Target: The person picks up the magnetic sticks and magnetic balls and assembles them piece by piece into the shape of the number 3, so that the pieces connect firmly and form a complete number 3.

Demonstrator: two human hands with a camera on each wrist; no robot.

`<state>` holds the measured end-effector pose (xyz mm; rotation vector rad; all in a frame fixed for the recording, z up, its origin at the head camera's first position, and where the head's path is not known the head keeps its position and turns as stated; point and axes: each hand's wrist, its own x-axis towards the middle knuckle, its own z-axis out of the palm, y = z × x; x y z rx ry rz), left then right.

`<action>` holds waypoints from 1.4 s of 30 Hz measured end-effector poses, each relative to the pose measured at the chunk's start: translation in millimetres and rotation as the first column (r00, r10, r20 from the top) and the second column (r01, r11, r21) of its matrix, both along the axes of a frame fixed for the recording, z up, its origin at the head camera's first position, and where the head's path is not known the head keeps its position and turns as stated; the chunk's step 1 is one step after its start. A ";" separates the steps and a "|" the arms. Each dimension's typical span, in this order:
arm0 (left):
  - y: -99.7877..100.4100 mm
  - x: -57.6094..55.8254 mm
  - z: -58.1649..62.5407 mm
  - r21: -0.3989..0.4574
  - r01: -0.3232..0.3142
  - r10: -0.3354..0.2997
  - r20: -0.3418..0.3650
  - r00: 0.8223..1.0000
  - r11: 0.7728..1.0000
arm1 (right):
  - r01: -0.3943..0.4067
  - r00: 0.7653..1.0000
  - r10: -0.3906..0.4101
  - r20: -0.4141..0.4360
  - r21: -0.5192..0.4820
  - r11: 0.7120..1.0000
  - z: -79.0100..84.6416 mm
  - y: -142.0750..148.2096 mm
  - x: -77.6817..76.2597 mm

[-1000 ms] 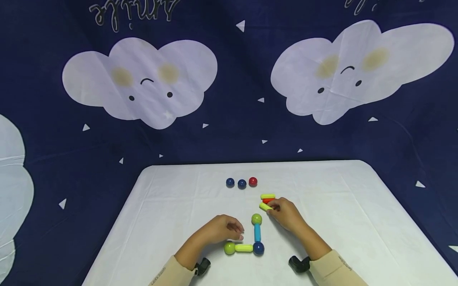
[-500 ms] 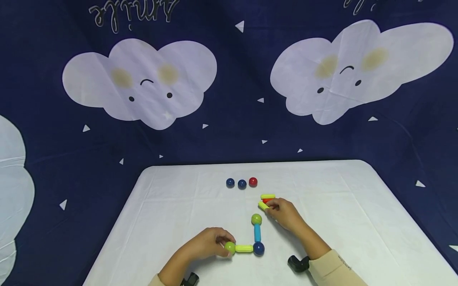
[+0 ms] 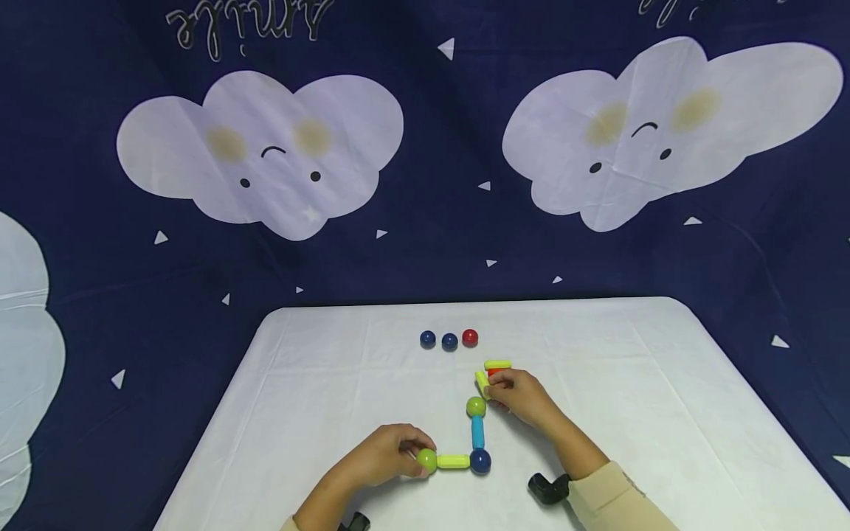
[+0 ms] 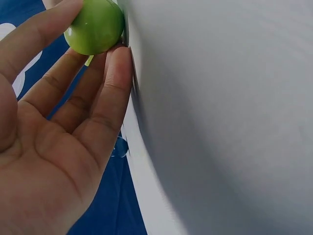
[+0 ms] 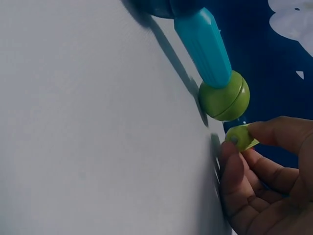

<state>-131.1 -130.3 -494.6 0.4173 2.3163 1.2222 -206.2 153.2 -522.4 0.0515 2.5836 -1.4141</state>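
Observation:
Two rods and three balls form an L on the white table. My left hand [image 3: 388, 453] holds the green ball [image 3: 426, 462] at its left end between thumb and fingers; the left wrist view shows that green ball [image 4: 95, 27] close up. A yellow rod [image 3: 454, 462] runs from it to a dark blue ball [image 3: 480, 462] at the corner. From there a light blue rod [image 3: 477, 433] leads up to a second green ball [image 3: 476, 407]. Just beyond that ball, my right hand [image 3: 524, 394] pinches another yellow rod [image 5: 239, 137], its end facing the right wrist camera.
Farther back on the table [image 3: 345, 369] lie two dark blue balls, one at the left [image 3: 428, 339], and a red ball [image 3: 470, 338]. A loose yellow rod [image 3: 498, 364] and a partly covered red rod [image 3: 494, 372] lie behind my right hand. Dark cloth with clouds hangs behind.
My left hand has come down and left onto the left green ball and grips it. My right hand has shifted slightly left, turning the yellow rod steeper and bringing it nearer the upper green ball.

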 end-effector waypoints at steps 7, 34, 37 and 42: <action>-0.3 0.7 0.8 0.006 -0.001 0.001 0.003 1.000 1.000 | 0.038 0.999 -0.036 0.040 -0.049 0.998 1.6 -5.8 -2.8; -1.0 1.1 -0.9 0.012 -0.009 0.009 0.002 1.000 1.000 | 0.022 0.999 -0.020 0.033 -0.070 0.997 3.8 -21.1 1.9; -1.7 1.2 -0.5 0.014 -0.010 0.010 0.007 1.000 1.000 | 0.025 0.999 -0.024 0.031 -0.054 0.998 4.5 -22.7 4.3; -2.1 1.9 -0.8 0.013 -0.006 0.005 0.014 1.000 1.000 | 0.011 1.000 -0.010 0.022 -0.009 1.000 3.3 -22.9 7.7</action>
